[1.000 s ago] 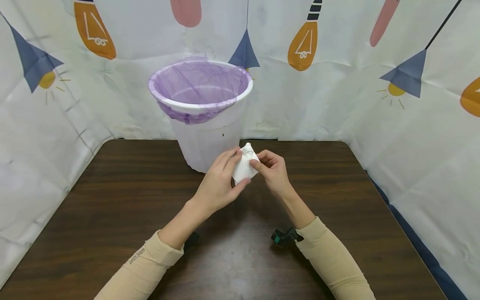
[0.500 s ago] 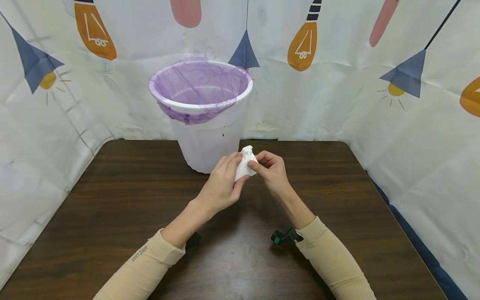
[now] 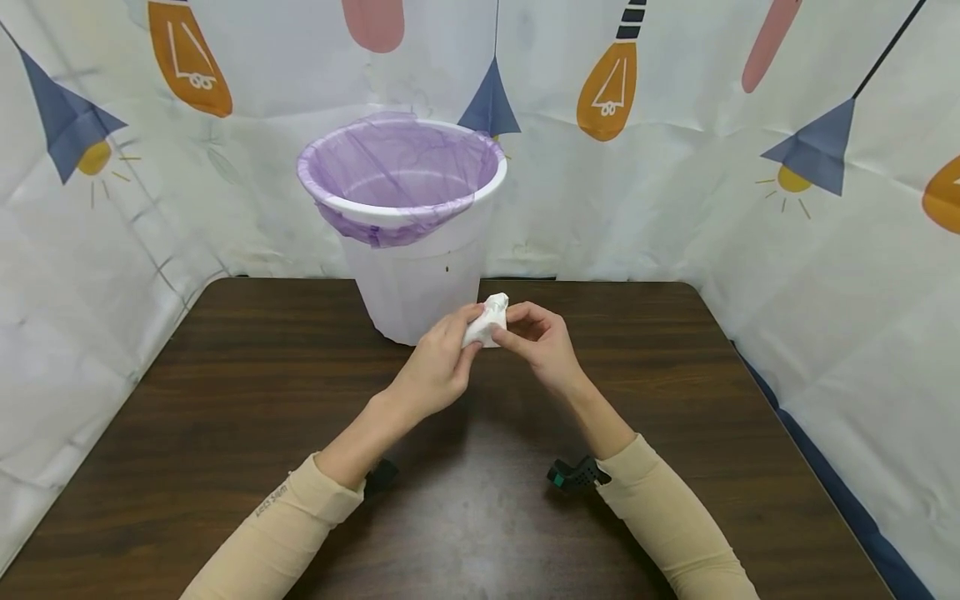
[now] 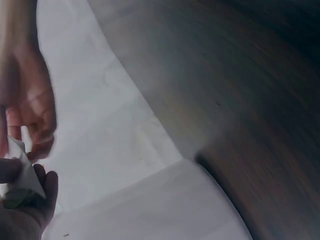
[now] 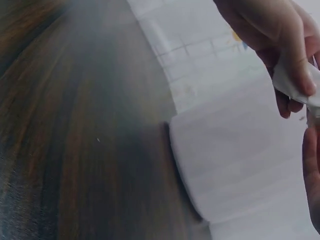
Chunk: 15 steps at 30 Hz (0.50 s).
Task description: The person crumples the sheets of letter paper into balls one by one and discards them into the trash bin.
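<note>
In the head view a small crumpled white tissue is held over the table, in front of the bin. My left hand grips it from the left, thumb below and fingers above. My right hand pinches its right edge between thumb and index finger. A dark green patch shows at the lower part of the tissue in the left wrist view; what it is I cannot tell. The right wrist view has the left thumb lying across the tissue, with part of my right hand below it.
A white bin with a purple liner stands at the back of the dark wooden table, just beyond the hands. A white patterned curtain surrounds the table's back and sides.
The tissue has gone from a flat, wide piece to a narrower, bunched one. My left fingers have closed further around it, and the left hand has shifted slightly left.
</note>
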### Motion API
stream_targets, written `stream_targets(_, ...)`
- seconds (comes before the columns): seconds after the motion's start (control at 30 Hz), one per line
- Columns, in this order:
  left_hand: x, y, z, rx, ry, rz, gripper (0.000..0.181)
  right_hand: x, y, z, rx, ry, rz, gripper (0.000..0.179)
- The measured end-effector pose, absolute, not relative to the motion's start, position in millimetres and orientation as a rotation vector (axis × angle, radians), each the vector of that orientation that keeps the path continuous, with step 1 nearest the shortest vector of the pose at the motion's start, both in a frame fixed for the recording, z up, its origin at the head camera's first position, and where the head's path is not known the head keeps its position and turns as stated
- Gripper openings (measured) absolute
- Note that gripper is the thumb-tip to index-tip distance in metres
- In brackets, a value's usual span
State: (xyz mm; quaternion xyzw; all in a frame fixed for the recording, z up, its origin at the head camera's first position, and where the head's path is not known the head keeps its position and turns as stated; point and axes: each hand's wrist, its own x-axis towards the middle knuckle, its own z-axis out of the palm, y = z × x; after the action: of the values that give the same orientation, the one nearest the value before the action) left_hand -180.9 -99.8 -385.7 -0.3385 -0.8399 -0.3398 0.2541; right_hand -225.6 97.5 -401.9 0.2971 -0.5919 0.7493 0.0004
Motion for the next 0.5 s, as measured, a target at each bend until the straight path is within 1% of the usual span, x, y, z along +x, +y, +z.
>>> stream_targets(0.07,-181.3,-100.6,-384.9,-0.919,-2.304,-0.996,0.038,-225.1,97.6,-403.5,0.930,-1.868,2.341,0.015)
stream_targets(0.1,-181.5,-101.0,-384.6,-0.916,-2.313,-1.034,0.037,-224.9,97.5,-404.4,0.935,-1.865,2.351,0.019)
stream_targets(0.23,-183.0,-102.7,-385.1,-0.889,-2.340,-1.173,0.032,-224.2,95.1,-407.3,0.948,-1.816,2.447,0.043)
stream_targets(0.4,-184.0,-104.0,-387.3,-0.830,-2.363,-1.277,0.032,-224.6,92.6,-408.3,0.966,-1.796,2.506,0.071)
stream_targets(0.43,-183.8,-103.9,-387.3,-0.821,-2.365,-1.291,0.032,-224.9,92.9,-408.3,0.978,-1.814,2.493,0.074)
stream_targets(0.5,-183.5,-104.1,-387.4,-0.805,-2.361,-1.316,0.032,-225.0,93.3,-408.2,1.006,-1.849,2.466,0.072)
